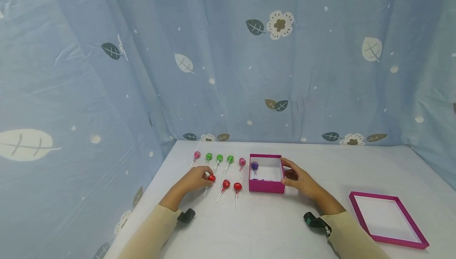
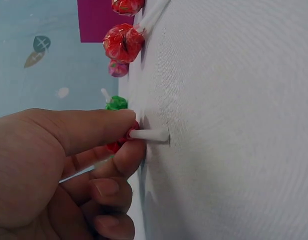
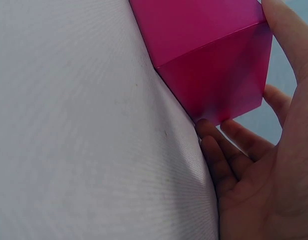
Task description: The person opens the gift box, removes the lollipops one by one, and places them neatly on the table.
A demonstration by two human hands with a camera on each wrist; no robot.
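Observation:
My left hand [image 1: 196, 179] pinches a red lollipop [image 1: 211, 178] between thumb and fingers; in the left wrist view its white stick [image 2: 151, 135] points out toward the tablecloth. To its right lie two more red lollipops [image 1: 226, 184] [image 1: 237, 187]. Behind them runs a row of green lollipops [image 1: 219, 158] with a pink one at each end [image 1: 197, 155] [image 1: 242, 161]. An uncovered magenta box [image 1: 266, 187] holds a purple lollipop [image 1: 254, 166] and other purple wrapping, partly hidden by the front wall. My right hand [image 1: 303, 180] grips the box's right side, thumb near the front corner.
The box's magenta-rimmed lid [image 1: 392, 239] lies inside up on the white tablecloth [image 1: 270, 227], at the right. A blue patterned curtain [image 1: 228, 73] hangs behind the table and along its left side.

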